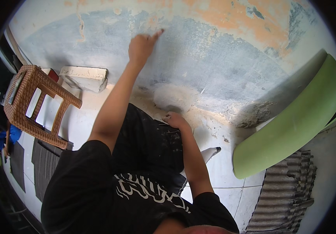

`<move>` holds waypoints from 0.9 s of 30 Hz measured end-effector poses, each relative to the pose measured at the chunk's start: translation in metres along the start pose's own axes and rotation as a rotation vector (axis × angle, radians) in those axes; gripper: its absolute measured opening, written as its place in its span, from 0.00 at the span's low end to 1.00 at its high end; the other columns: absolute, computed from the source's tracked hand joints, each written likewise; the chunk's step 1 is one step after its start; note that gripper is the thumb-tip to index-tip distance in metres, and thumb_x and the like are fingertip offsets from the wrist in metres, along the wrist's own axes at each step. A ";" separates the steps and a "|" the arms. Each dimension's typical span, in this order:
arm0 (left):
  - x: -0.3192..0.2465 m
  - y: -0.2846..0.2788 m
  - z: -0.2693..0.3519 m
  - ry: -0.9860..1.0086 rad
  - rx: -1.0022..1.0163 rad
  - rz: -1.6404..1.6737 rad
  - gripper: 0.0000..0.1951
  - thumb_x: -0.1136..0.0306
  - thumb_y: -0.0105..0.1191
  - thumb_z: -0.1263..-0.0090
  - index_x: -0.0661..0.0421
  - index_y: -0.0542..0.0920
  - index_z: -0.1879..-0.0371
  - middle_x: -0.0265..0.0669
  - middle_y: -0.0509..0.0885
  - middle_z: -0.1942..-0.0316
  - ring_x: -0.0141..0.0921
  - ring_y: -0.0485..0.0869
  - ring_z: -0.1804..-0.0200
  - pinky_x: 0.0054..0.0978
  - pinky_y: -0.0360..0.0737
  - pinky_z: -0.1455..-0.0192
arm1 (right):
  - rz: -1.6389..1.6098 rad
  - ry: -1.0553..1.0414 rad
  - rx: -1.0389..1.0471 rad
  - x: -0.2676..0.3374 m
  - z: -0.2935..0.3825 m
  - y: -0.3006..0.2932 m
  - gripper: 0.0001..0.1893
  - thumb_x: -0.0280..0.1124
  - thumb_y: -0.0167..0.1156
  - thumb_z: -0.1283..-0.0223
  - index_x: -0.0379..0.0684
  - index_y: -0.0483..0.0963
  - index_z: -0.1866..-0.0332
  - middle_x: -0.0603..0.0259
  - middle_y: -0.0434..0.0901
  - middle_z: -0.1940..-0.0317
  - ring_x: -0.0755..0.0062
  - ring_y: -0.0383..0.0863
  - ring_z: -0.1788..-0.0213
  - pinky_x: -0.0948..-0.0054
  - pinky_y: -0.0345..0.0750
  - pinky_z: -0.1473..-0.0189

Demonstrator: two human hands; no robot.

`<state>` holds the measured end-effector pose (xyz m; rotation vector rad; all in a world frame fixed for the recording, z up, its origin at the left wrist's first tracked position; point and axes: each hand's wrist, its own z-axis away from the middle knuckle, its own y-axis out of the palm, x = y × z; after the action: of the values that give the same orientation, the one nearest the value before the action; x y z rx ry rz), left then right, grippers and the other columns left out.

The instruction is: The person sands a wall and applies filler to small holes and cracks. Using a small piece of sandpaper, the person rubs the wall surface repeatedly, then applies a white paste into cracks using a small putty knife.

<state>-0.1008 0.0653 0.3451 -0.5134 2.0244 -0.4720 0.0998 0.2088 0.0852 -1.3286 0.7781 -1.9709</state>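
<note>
My left hand (141, 48) is raised before the worn, painted wall (185, 55). One finger or a small thing with a dark end points up and right from it; blur hides which, and whether it touches the wall. My right hand (175, 120) is low by my knee, fingers curled, beside the wall's foot; its palm side is hidden, so what it may hold does not show. Just above it a rounded, pale plaster-like lump (172, 96) bulges where wall and floor meet. Orange and white patches of peeling paint show higher on the wall.
A brown woven-pattern plastic stool (43, 102) and a whitish block (83, 76) stand left. A curved green panel (291, 122) leans right, near corrugated sheets (279, 193). Crumbled plaster (250, 114) lines the wall's base. Dark flat sheets (43, 163) lie left; another person in blue (13, 136) is beyond.
</note>
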 end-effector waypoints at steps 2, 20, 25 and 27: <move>0.030 0.024 0.019 -0.049 -0.012 0.005 0.38 0.33 0.56 0.34 0.61 0.74 0.89 0.44 0.72 0.87 0.38 0.68 0.83 0.39 0.69 0.76 | -0.001 -0.018 0.035 0.003 -0.002 0.000 0.29 0.54 0.63 0.39 0.38 0.79 0.45 0.43 0.82 0.48 0.47 0.81 0.44 0.59 0.76 0.41; -0.023 -0.024 -0.027 0.252 -0.170 0.059 0.40 0.34 0.58 0.35 0.60 0.69 0.94 0.42 0.63 0.93 0.37 0.64 0.88 0.40 0.63 0.82 | -0.033 0.027 0.038 -0.012 -0.002 -0.001 0.31 0.54 0.63 0.38 0.37 0.77 0.41 0.42 0.81 0.45 0.49 0.80 0.41 0.60 0.75 0.39; -0.014 -0.021 -0.037 0.318 -0.032 -0.054 0.40 0.33 0.61 0.39 0.58 0.65 0.95 0.37 0.62 0.93 0.33 0.60 0.87 0.37 0.61 0.83 | -0.002 0.007 0.017 -0.005 -0.002 0.001 0.31 0.54 0.63 0.39 0.38 0.77 0.42 0.44 0.81 0.46 0.49 0.81 0.42 0.59 0.76 0.40; 0.002 -0.002 -0.014 0.167 0.009 -0.029 0.39 0.33 0.63 0.40 0.58 0.65 0.95 0.37 0.62 0.93 0.32 0.60 0.87 0.37 0.61 0.82 | 0.019 -0.003 0.018 -0.003 -0.004 0.000 0.31 0.55 0.62 0.39 0.37 0.77 0.42 0.45 0.82 0.46 0.49 0.81 0.43 0.59 0.76 0.41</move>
<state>-0.1139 0.0637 0.3514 -0.5127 2.1757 -0.5566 0.0974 0.2114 0.0822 -1.3087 0.7675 -1.9563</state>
